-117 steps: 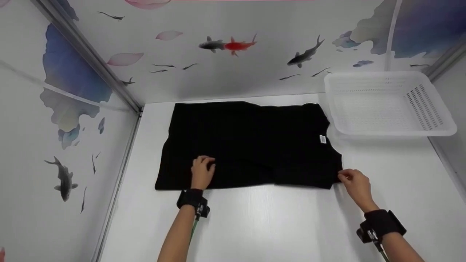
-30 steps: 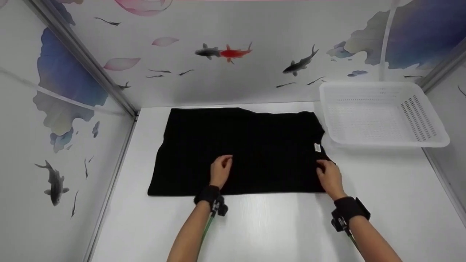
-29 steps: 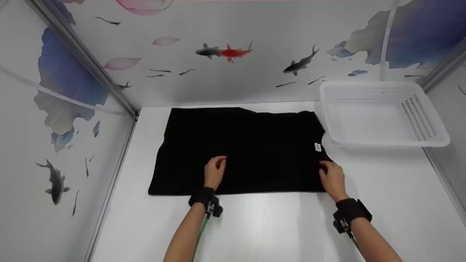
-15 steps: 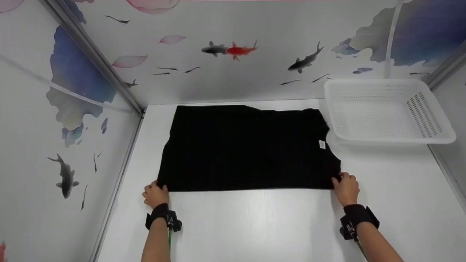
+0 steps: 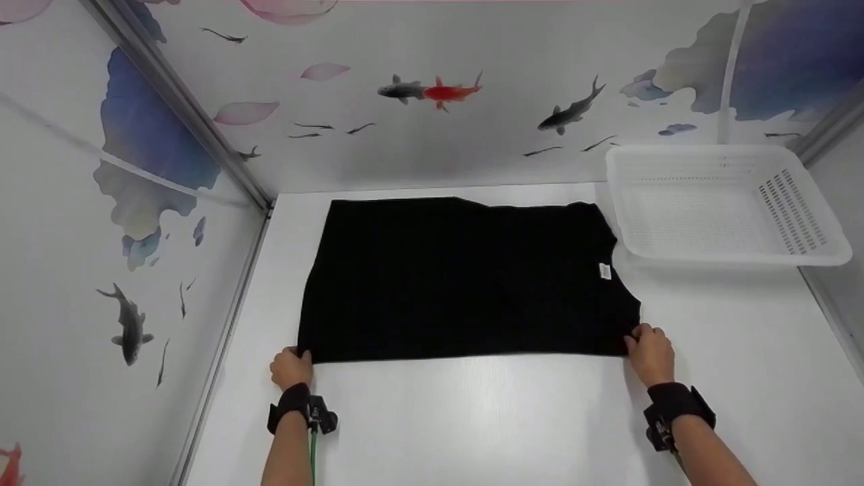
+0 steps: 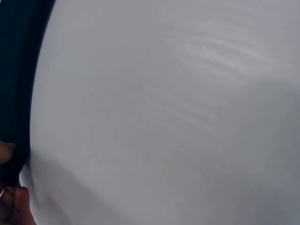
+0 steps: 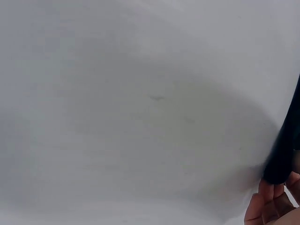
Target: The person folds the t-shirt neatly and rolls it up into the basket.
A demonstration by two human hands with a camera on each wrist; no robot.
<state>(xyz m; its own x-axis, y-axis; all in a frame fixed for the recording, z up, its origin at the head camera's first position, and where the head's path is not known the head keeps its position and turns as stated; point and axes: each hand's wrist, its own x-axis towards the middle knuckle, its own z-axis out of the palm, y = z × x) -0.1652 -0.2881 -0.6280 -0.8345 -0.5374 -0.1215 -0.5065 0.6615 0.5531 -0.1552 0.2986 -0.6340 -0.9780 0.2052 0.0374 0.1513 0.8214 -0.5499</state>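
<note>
A black shirt (image 5: 459,277) lies flat on the white table, its neckline with a small white label (image 5: 605,271) facing right. No sleeves show spread out. At the near left corner my left hand (image 5: 291,368) pinches the hem; the left wrist view has the thumb (image 6: 5,152) on top of the dark cloth and fingers below. My right hand (image 5: 652,354) pinches the near right corner by the shoulder. In the right wrist view, fingertips (image 7: 267,191) hold the cloth's end from beneath. The near edge runs nearly straight between both hands.
A white perforated plastic basket (image 5: 729,250) stands at the back right, close to the shirt's neckline. Printed wall panels (image 5: 499,135) border the table (image 5: 472,425) at the back and on both sides.
My left hand has moved from the shirt's middle to its near left corner and grips it. My right hand has shifted from beside the neckline to the near right corner. The near edge looks straighter.
</note>
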